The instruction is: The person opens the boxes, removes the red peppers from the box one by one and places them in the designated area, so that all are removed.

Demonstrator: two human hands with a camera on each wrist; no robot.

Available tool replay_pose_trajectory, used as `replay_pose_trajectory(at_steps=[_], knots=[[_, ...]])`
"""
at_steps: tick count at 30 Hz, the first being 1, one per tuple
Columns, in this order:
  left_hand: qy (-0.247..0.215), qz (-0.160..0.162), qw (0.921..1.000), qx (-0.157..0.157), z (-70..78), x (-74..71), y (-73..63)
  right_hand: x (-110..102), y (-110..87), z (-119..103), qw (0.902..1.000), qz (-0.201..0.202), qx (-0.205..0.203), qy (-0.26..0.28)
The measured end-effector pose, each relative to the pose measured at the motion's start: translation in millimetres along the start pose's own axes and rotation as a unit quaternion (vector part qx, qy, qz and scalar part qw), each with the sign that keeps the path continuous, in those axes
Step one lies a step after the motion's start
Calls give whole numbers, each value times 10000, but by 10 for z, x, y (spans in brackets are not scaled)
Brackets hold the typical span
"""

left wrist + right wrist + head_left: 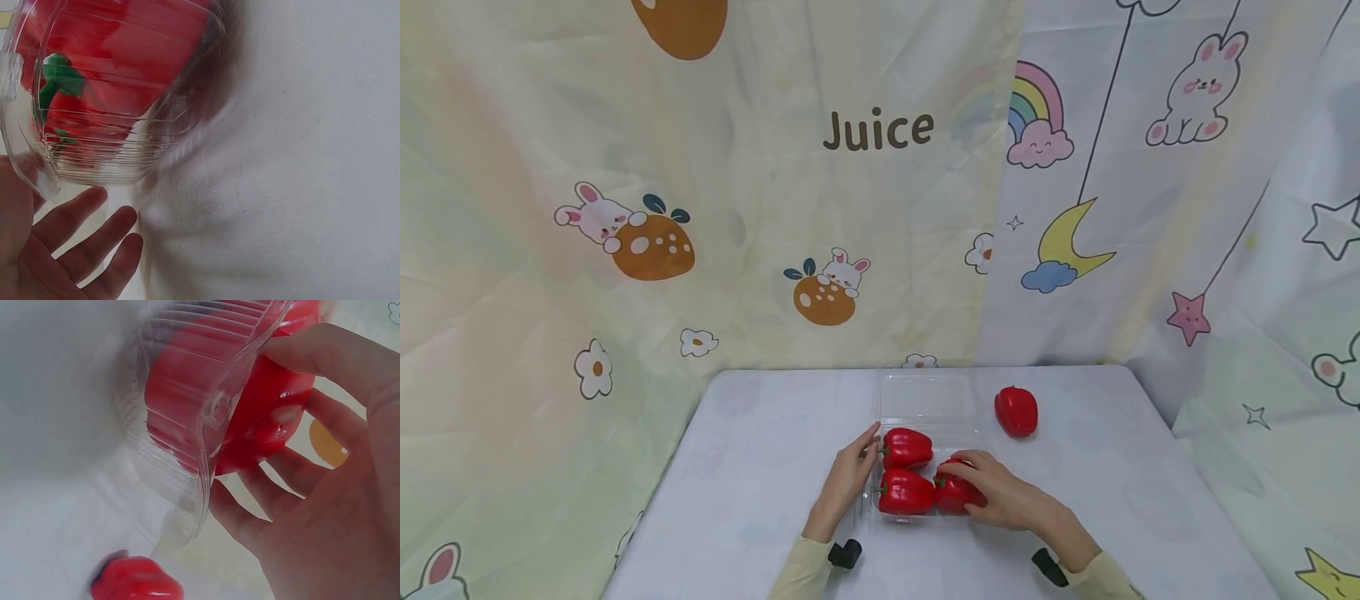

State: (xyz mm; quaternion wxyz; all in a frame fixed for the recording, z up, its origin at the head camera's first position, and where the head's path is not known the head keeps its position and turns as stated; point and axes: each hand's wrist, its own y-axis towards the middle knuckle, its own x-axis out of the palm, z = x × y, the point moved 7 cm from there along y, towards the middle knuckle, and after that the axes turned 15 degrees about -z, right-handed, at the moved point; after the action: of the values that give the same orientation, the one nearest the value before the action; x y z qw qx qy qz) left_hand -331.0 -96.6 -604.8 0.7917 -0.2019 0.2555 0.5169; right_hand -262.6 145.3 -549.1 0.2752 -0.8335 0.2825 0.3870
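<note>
A clear plastic clamshell box [928, 402] lies with its lid folded back, and three red bell peppers sit in its base. Two of them, a rear pepper [907, 448] and a front pepper [906, 492], lie on the left with green stems pointing left. My right hand [1000, 493] curls its fingers and thumb over the third bell pepper [265, 419], at the front right of the box. At the box's left side is my left hand [848, 468], its fingers loosely extended beside the clear wall [94, 172].
Another red bell pepper [1017, 412] lies on the white-covered table [1120, 467], behind and right of the box. Printed cloth curtains [880, 200] hang behind and at both sides. Dark camera mounts [846, 553] sit at the wrists.
</note>
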Motion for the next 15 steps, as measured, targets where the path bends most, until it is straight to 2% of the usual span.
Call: replay_pose_trajectory(at_steps=[15], knots=[[-41,-12,10000,-29,-7,5,-5,-18,-11,-11,9996,-42,-17,263]])
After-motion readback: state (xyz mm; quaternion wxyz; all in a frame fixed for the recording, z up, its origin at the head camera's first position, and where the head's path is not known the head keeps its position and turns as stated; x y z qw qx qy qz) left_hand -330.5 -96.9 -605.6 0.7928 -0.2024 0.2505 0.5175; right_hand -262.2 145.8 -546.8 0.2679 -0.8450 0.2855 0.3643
